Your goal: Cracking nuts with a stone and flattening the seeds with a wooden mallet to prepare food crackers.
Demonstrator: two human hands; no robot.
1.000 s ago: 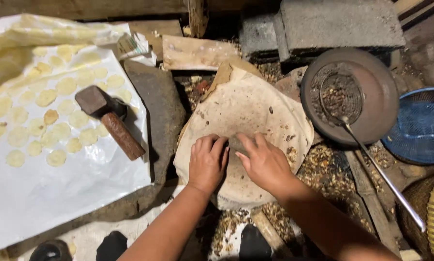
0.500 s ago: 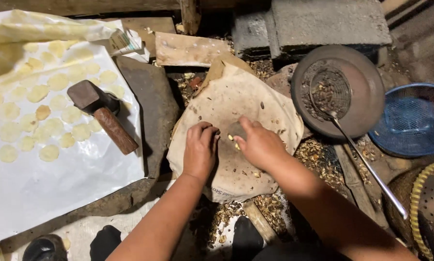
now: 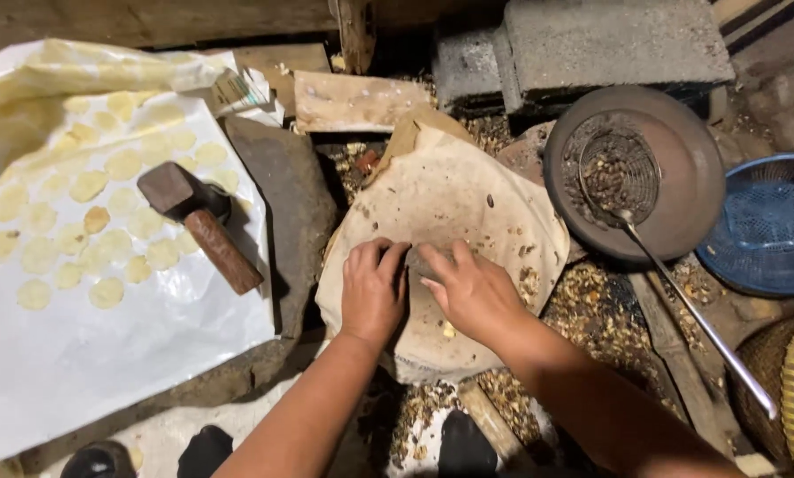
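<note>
Brown paper sheet (image 3: 454, 199) under left hand (image 3: 372, 288), right hand (image 3: 475, 290).

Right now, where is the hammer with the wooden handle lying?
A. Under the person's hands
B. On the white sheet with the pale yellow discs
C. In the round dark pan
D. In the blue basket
B: the hammer lies on the white sheet among the pale discs, well to the left of both hands, which rest on the brown paper.
</note>
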